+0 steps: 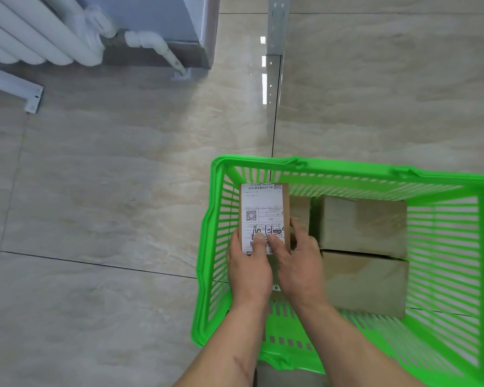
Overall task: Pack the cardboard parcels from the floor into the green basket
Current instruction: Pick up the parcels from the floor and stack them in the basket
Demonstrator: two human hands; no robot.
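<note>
Parcel in hand: a slim brown cardboard parcel with a white printed shipping label (264, 217) is standing on end over the left part of the green slatted plastic basket (442, 325), label face up towards us.
Left grip: the left hand (249, 269) has it by the near end, thumb down on the label, fingers wrapped round the outer edge.
Right grip: the right hand (298, 265) pinches the same near end from the inner side, thumb on the label, fingers curled behind. Both are clamped on; nothing is loose.
Already packed: two larger plain brown cardboard boxes, the far one (363, 222) and the near one (366, 283), sit in the middle of the basket, touching, with a smaller brown box (299, 209) just left of the far one.
Where it goes: I'd judge the gap between the left wall and those boxes is the slot.
How to do it well: keep it upright and narrow side down, slide it along the wall, and let go only once it bottoms out.
Watch for: a corner catching on the slats or on the small box.
Floor: beige glossy tiled floor (109, 191), with no more parcels in sight from here.
</note>
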